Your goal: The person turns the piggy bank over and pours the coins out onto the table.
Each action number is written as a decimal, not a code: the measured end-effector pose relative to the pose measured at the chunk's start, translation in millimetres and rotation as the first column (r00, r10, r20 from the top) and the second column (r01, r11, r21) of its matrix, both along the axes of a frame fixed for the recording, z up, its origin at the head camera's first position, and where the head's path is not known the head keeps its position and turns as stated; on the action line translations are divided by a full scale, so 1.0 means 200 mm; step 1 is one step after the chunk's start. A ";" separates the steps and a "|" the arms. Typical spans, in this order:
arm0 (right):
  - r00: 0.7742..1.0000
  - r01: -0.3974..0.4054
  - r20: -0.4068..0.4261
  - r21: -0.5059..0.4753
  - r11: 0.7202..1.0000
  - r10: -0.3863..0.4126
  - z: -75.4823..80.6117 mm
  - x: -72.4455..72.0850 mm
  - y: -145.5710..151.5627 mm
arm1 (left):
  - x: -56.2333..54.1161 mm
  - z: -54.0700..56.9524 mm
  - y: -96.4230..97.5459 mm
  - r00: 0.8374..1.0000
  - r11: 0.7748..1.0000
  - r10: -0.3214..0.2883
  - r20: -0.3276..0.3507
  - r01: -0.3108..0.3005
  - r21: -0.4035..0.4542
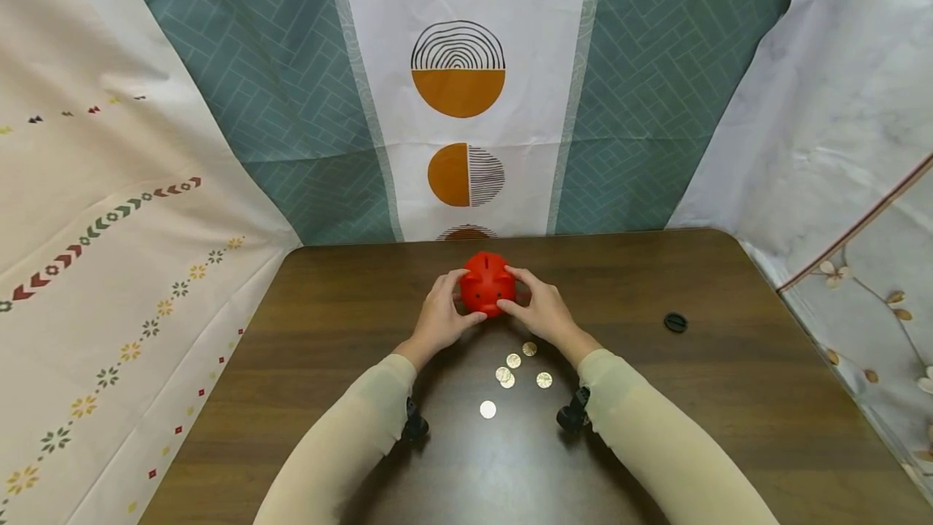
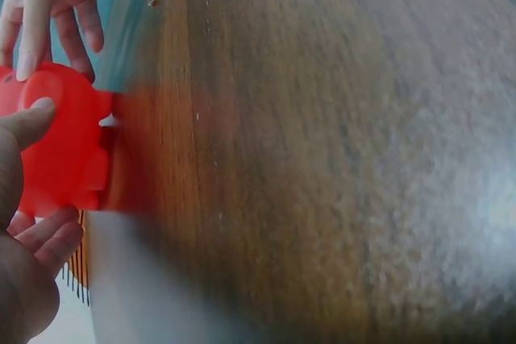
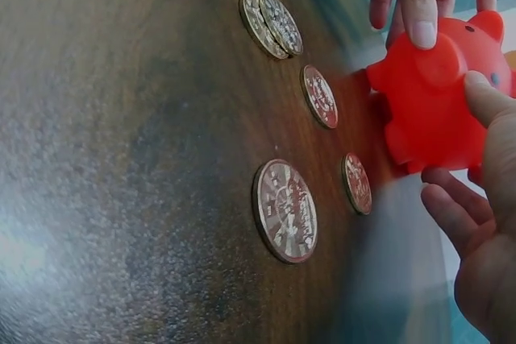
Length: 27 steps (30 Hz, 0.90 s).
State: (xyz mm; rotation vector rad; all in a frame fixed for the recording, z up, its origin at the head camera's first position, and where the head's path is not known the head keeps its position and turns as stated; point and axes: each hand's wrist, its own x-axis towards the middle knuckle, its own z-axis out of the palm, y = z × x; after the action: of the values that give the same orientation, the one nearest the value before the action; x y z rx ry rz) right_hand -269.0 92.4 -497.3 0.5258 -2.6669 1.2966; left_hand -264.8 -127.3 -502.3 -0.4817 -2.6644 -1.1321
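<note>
A red piggy bank (image 1: 487,284) stands upright at the back of the table, its face towards me and the coin slot on top. My left hand (image 1: 440,316) holds its left side, thumb by the snout and fingers around the flank. From the right, my right hand (image 1: 545,311) grips it the same way, its thumb (image 3: 489,99) on the front of the pig. In the right wrist view, the pig's feet are close to the tabletop; whether they touch it I cannot tell. Several gold coins (image 1: 543,380) lie in front of the pig, two of them overlapping (image 3: 280,26).
A small black round cap (image 1: 675,322) lies on the right part of the brown wooden table (image 1: 729,428). Behind the table's back edge hangs a patterned curtain (image 1: 466,177), with pale cloths (image 1: 131,266) at the sides.
</note>
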 end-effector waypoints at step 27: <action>0.995 -0.039 -0.065 0.412 0.910 0.072 0.23 0.24 0.61 | 0.28 0.25 -0.50 0.999 0.900 0.030 -0.021 -0.036 -0.434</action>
State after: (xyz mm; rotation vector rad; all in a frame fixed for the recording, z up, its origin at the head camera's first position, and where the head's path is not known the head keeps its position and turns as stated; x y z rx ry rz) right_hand -220.1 213.5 -452.1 0.6871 -2.8811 0.6973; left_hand -208.7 -227.8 -452.0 -0.5081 -2.8999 -0.5087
